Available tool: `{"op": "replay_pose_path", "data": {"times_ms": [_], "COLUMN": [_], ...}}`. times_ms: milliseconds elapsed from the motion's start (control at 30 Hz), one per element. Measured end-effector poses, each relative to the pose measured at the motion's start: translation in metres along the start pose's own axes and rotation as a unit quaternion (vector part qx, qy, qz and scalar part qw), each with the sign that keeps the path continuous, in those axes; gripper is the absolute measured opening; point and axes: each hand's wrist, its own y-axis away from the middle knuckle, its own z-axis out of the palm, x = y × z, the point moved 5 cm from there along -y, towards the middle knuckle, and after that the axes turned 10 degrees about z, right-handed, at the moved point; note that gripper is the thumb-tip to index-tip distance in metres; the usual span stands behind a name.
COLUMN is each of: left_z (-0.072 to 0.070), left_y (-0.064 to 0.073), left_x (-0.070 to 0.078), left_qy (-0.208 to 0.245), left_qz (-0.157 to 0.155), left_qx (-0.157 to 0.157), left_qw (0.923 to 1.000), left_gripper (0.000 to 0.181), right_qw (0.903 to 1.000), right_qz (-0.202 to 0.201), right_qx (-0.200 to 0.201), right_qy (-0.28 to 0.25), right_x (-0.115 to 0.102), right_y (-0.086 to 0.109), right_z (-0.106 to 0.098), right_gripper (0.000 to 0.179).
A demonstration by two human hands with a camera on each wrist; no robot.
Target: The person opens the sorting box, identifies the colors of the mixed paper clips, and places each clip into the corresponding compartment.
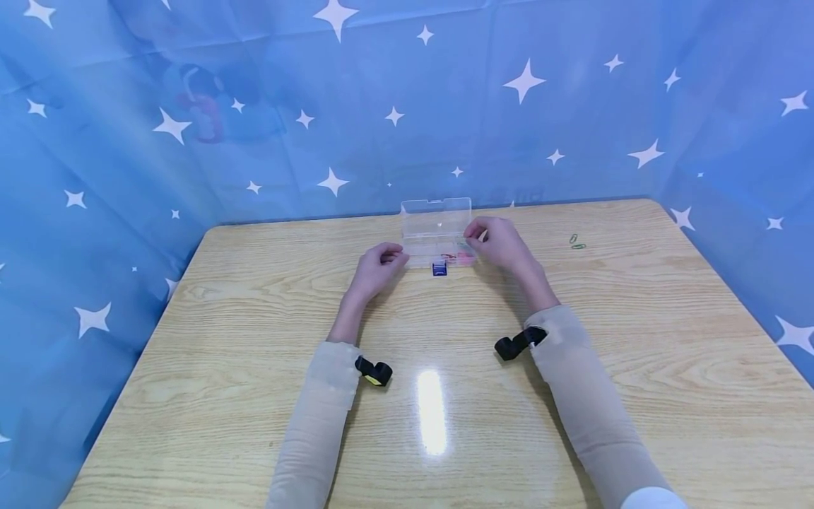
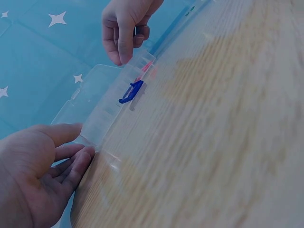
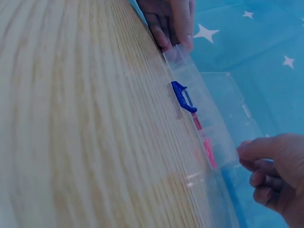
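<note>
A clear plastic compartment box (image 1: pixel 420 261) lies near the table's far edge, its lid (image 1: pixel 435 215) raised at the back. A blue latch (image 2: pixel 131 91) hangs at its front. Red clips (image 1: pixel 448 256) and pink ones (image 3: pixel 209 153) show in the right-hand part. My left hand (image 1: pixel 380 268) holds the box's left end between thumb and fingers. Over the right end is my right hand (image 1: pixel 502 244), thumb and forefinger brought together and the other fingers curled. I cannot tell whether a small thing is pinched in its fingertips. A bit of green shows just beside them.
Two green paper clips (image 1: pixel 575 244) lie on the wooden table (image 1: pixel 636 318), to the right of the box. A blue cloth with white stars (image 1: pixel 407 85) hangs right behind the table and along both sides. Dark cameras (image 1: pixel 375 372) are strapped at both sleeves.
</note>
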Motion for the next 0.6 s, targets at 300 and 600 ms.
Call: {"op": "replay_pose_path", "data": {"times_ms": [300, 600], "left_z": [-0.001, -0.001], "left_y": [-0.001, 0.001], "left_x": [0.0, 0.002], "left_qy": [-0.002, 0.0], "left_qz": [-0.005, -0.005], "left_qx": [0.003, 0.002], "left_qw": [1.0, 1.0], "left_gripper": [0.036, 0.037], "right_qw": [1.0, 0.9999], "right_qz": [0.002, 0.007], "right_qx": [0.001, 0.005], "right_qy": [0.006, 0.011], "right_x": [0.002, 0.016], "right_y": [0.002, 0.008], "right_z": [-0.003, -0.014], "right_gripper": [0.016, 0.016]}}
